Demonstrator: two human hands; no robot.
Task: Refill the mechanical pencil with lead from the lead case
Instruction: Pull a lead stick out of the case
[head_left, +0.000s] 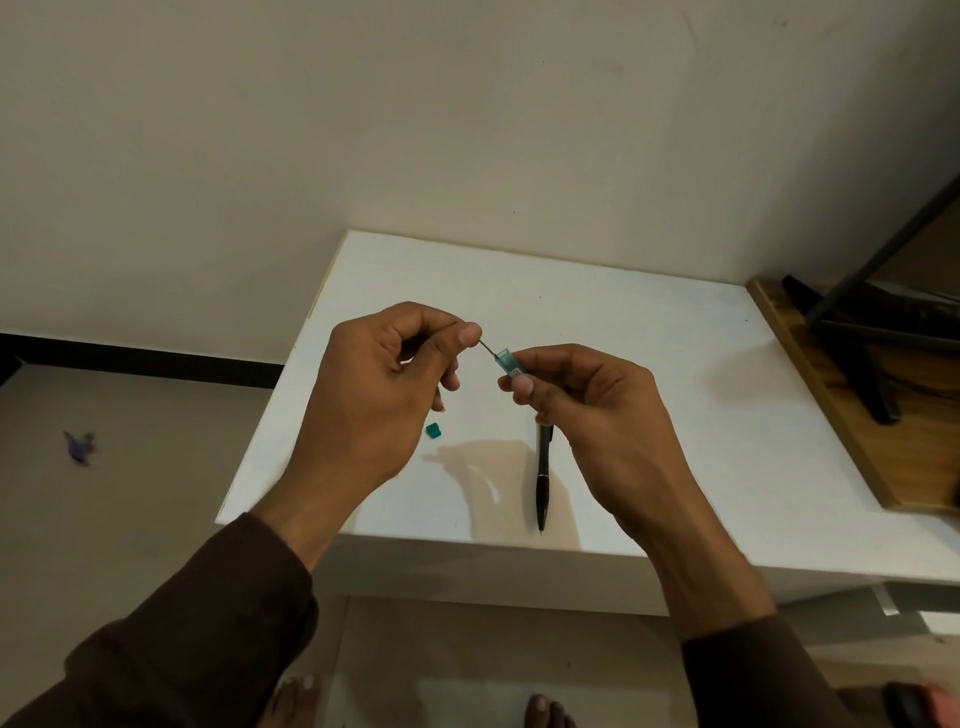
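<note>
Over table (649, 332), lead (488, 349) between hands

A white table (649, 332) stands in a corner, its far edge against a plain cream wall (415, 114); a black skirting (145, 358) runs along the wall's foot at left, above a pale floor (104, 519); a small purple scrap (80, 447) lies on that floor; at right a wooden board (831, 410) adjoins the table, bearing a black stand (857, 358) (its upper part out of view).
</note>
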